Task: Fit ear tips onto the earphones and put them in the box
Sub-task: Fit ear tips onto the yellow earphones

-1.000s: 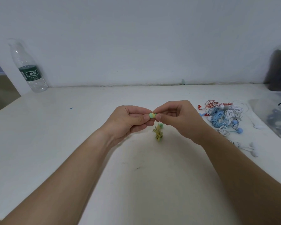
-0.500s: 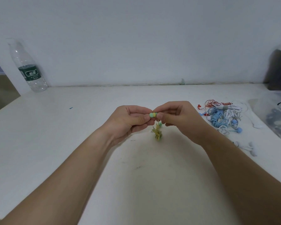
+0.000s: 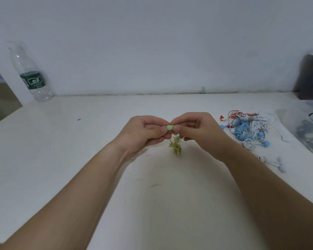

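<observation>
Earbud (image 3: 170,127), green with a pale band, is held up over the desk (image 3: 79,141) between my two hands. My left hand (image 3: 145,134) pinches one end with thumb and curled fingers (image 3: 158,130), and my right hand (image 3: 197,130) pinches the other. Its bundled yellow-green cable (image 3: 176,148) hangs below, with a second green bud (image 3: 177,136) just under my right fingers. A pile of earphones (image 3: 248,130) lies at right, near the clear box (image 3: 296,121).
</observation>
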{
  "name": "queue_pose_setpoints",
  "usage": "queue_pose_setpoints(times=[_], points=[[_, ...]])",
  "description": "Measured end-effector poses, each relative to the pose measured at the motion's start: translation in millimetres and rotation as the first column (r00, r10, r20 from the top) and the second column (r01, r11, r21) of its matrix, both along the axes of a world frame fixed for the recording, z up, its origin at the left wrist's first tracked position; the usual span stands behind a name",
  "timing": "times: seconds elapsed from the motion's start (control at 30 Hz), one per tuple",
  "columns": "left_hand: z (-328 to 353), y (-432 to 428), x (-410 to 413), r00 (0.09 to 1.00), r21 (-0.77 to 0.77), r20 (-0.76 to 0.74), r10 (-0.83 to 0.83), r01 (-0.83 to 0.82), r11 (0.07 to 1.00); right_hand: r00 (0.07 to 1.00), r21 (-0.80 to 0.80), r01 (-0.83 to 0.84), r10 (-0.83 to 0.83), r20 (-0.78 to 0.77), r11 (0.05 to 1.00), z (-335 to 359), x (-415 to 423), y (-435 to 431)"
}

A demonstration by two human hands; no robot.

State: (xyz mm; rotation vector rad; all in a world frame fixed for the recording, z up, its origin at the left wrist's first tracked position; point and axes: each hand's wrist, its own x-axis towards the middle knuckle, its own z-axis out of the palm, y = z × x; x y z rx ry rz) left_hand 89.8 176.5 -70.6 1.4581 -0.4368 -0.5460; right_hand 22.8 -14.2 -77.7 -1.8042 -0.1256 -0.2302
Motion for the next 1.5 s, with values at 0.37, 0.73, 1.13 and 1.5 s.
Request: queue_pose_setpoints(times=[0.37,0.73,1.13,1.5], points=[[2,-5,-9,0.947,0.106,0.320,-0.015,-0.020,0.994,0.991,0.042,0.127,-0.126,-0.047,0.991,0,-4,-1],[-4,-5,-3,0.891,0.209,0.454,0.003,-0.110,0.972,0.980,-0.628,-0.015,-0.114,-0.166,0.778,-10,-9,8],[-12,-12,0,0.858,0.278,0.511,0.055,-0.225,0.934,0.955,-0.583,0.203,-0.290,-0.059,0.787,-9,-5,6],[29,-62,-25,0.943,0.098,0.324,0.082,-0.119,0.988,0.965,0.239,0.233,-0.193,-0.180,0.943,39,-32,-28]])
